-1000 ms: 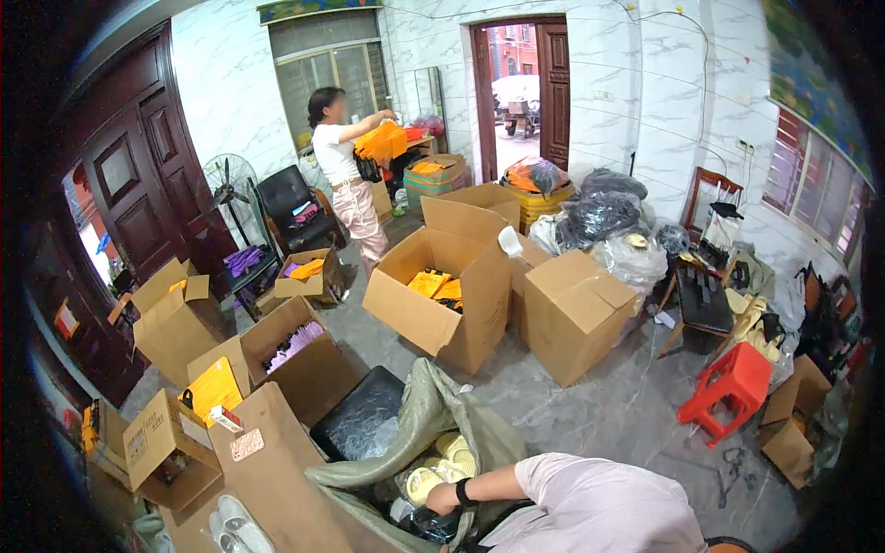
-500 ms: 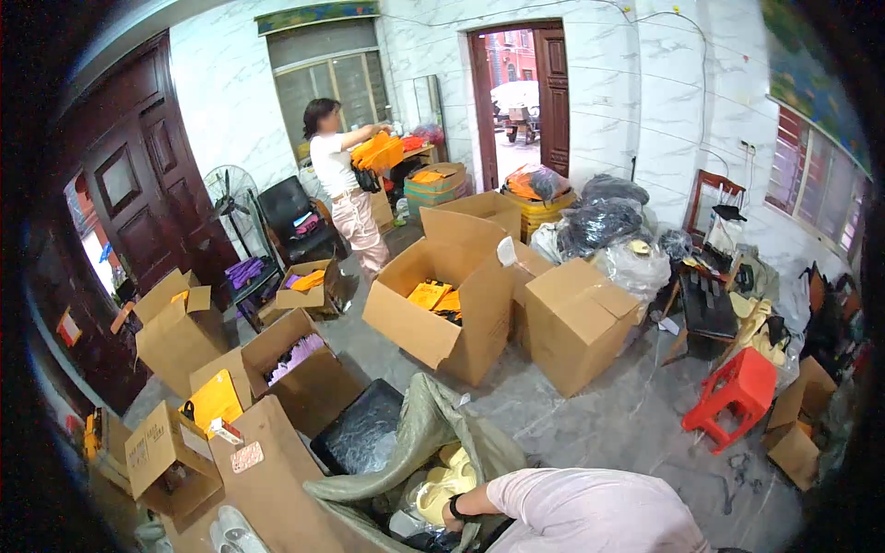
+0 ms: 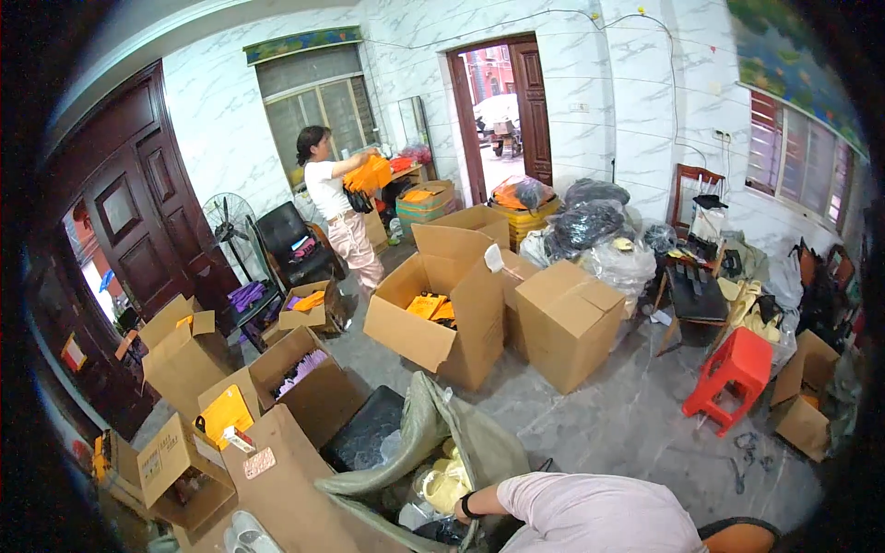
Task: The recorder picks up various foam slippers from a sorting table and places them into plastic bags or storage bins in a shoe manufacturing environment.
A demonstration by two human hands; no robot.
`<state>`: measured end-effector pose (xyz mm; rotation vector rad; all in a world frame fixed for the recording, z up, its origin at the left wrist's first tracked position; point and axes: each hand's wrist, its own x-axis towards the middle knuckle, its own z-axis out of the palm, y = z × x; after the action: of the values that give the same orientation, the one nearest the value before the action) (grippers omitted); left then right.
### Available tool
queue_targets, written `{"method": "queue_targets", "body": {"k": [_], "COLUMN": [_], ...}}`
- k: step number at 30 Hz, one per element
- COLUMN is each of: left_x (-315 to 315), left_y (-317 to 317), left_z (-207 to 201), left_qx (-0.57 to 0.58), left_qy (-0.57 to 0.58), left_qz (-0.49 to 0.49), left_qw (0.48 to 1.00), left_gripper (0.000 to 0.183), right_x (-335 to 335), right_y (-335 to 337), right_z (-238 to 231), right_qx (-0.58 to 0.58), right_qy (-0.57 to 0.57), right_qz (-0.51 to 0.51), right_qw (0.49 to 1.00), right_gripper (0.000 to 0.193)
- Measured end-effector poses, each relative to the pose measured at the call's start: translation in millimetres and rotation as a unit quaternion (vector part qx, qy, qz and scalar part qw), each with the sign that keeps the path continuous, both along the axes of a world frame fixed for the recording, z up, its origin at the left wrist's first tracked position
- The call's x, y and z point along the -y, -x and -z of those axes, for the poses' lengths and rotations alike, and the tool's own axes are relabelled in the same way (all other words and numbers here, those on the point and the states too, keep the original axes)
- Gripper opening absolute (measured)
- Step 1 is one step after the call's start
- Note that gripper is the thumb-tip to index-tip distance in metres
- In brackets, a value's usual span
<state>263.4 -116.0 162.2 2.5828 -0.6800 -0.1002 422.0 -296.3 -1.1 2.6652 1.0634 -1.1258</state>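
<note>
My right hand point(image 3: 464, 510), with a black band at the wrist, reaches into the mouth of a grey-green woven sack point(image 3: 498, 452) at the lower middle. Its fingers are hidden among the sack's contents, so I cannot tell what they hold. Pale yellow rounded items point(image 3: 446, 485), partly under clear plastic, lie in the sack right beside the hand. Dark plastic wrapping shows below them. A pale sleeve point(image 3: 595, 511) covers the upper part of this arm. My left hand is not in view.
A flattened cardboard piece point(image 3: 290, 484) lies left of the sack, by a black plastic-covered item point(image 3: 361, 433). Open cartons point(image 3: 479, 336) stand ahead. A red stool point(image 3: 733, 373) is at right. Across the room, a person point(image 3: 334, 198) handles orange items point(image 3: 371, 173).
The view has shifted slightly. My right hand stays in the sack beside the pale yellow items. An orange shape with a dark rim now shows at the lower right. The other person still holds orange items.
</note>
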Motion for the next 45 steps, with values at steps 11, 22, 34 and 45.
{"method": "queue_targets", "body": {"k": [11, 22, 34, 45], "left_x": [-55.9, -87.5, -151.6, -164.6], "left_y": [84.0, 108.2, 97.0, 61.3], "left_z": [62.0, 52.9, 112.7, 65.5], "left_qx": [0.005, 0.034, -0.246, -0.237], "left_qy": [0.005, 0.077, 0.380, 0.017], "left_qz": [-0.042, -0.072, -0.320, -0.340], "left_qw": [0.999, 0.994, 0.832, 0.910], "left_gripper": [0.032, 0.019, 0.024, 0.045], "right_x": [18.8, 11.3, -43.0, -47.4], "right_y": [50.1, 71.2, 23.8, -6.6], "right_z": [-90.6, -108.1, -111.6, -95.1], "right_qx": [0.109, 0.170, 0.069, -0.083], "right_qy": [-0.074, -0.098, -0.147, -0.137], "right_qz": [0.216, 0.215, 0.193, 0.168], "right_qw": [0.968, 0.957, 0.968, 0.973], "right_gripper": [0.023, 0.039, 0.036, 0.049]}}
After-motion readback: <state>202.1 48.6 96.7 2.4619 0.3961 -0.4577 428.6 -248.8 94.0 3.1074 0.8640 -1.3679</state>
